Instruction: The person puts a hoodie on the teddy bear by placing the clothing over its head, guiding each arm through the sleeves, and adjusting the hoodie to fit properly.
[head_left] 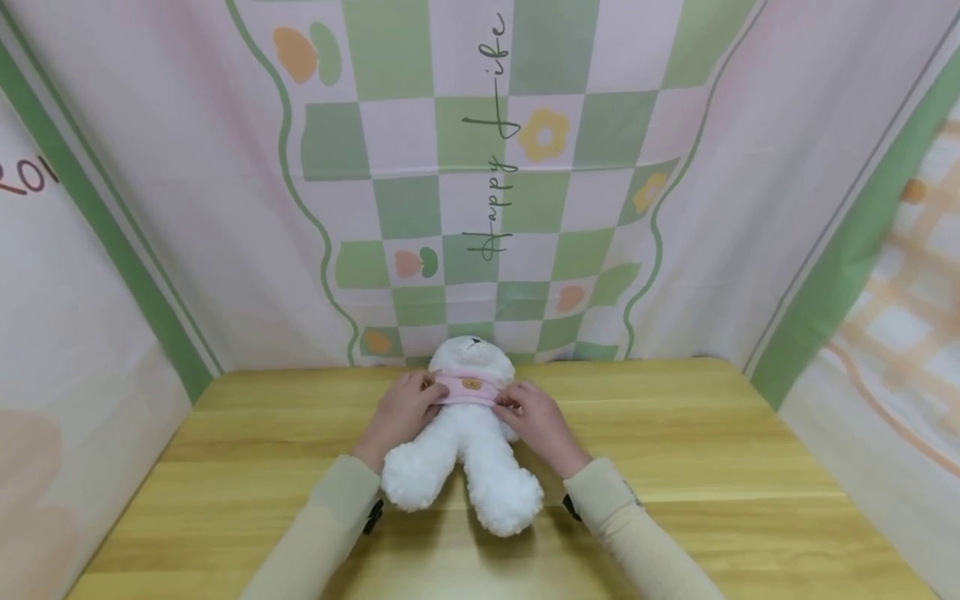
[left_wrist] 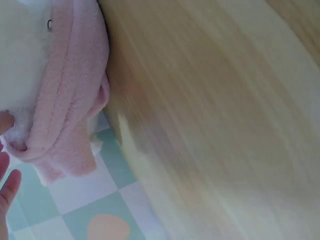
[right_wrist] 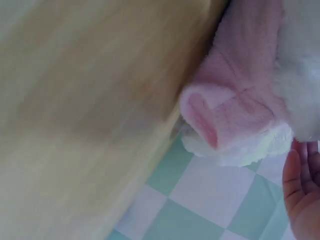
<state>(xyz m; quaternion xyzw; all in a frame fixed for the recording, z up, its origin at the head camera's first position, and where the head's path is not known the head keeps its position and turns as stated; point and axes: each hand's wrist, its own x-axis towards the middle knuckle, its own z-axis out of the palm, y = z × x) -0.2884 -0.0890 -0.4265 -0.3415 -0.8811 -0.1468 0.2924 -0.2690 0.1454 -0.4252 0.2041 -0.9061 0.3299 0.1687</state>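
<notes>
A white plush toy (head_left: pixel 498 487) lies on its back at the far edge of the wooden table, legs toward me. Around its upper body is a bunched pink top (head_left: pixel 457 392) with a small brown emblem (head_left: pixel 472 384). My left hand (head_left: pixel 403 412) holds the top's left side; the left wrist view shows a fingertip (left_wrist: pixel 6 122) against white fur by the hem, with other fingers outside. On the opposite side, my right hand (head_left: pixel 538 421) pinches near the lower right hem. Its fingers (right_wrist: pixel 295 175) bend against the fur in the right wrist view, contact partly hidden. A pink sleeve (right_wrist: pixel 215 115) hangs beside them.
The wooden table (head_left: pixel 675 450) ends at a green-and-white checkered curtain (head_left: pixel 480 208), close behind the toy's head. Printed fabric walls (head_left: pixel 82 275) stand on both sides.
</notes>
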